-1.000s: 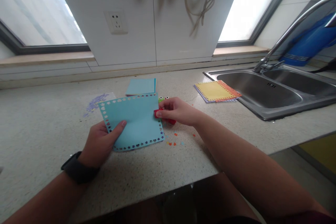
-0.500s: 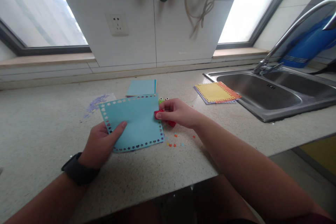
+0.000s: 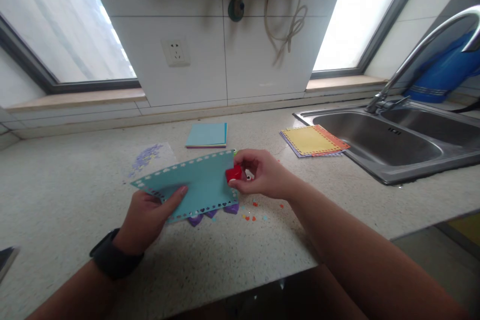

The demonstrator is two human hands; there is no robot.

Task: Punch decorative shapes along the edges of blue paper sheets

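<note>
A light blue paper sheet [image 3: 206, 180], with small star and heart shapes punched along its borders, is tilted above the counter. My left hand [image 3: 148, 215] pinches its left side, thumb on top. At the sheet's right edge, my right hand [image 3: 264, 175] is closed around a small red craft punch [image 3: 233, 174], which overlaps that edge. Something white with a dark dot shows by the right fingers. Purple pieces [image 3: 195, 219] peek out from under the sheet's lower edge, mostly hidden. Tiny orange and blue paper cutouts [image 3: 248, 218] lie on the counter below the punch.
A stack of blue sheets [image 3: 207, 135] lies behind the hands. Yellow and orange punched sheets [image 3: 313, 140] rest beside the steel sink [image 3: 382, 176]. Purple cutouts [image 3: 148, 157] are heaped at the left. A faucet [image 3: 412, 47] arches over the sink.
The sheet has tilted so it looks narrower, uncovering purple pieces beneath its lower edge. The red punch has turned in my right hand and stays at the right edge. The camera view has tipped up slightly.
</note>
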